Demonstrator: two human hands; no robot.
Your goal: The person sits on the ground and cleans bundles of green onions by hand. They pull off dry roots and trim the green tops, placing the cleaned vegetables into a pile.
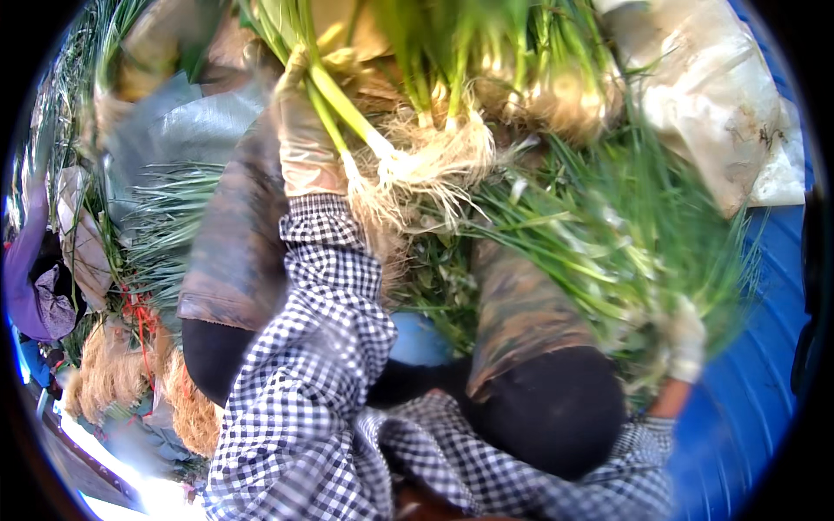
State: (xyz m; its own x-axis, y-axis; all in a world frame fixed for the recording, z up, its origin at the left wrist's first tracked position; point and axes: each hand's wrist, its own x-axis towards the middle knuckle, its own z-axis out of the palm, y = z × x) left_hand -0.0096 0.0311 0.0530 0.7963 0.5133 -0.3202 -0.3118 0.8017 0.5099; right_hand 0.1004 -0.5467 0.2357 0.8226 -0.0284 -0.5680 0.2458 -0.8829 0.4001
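My left hand, in a pale glove, is raised at the top centre, closed around the stalks of a few green onions whose pale roots hang to the right. My right hand, also in a light glove, is at the lower right, blurred, at a sheaf of long green leaves; whether its fingers grip them is unclear. More green onions with roots stand at the top right of centre. Loose leaves lie between my knees.
Blue ridged sheeting spans the right side. A dirty white plastic sack lies at the upper right. Bundled onions with roots and red ties are at the left, near a person in a purple sleeve. Grey plastic lies upper left.
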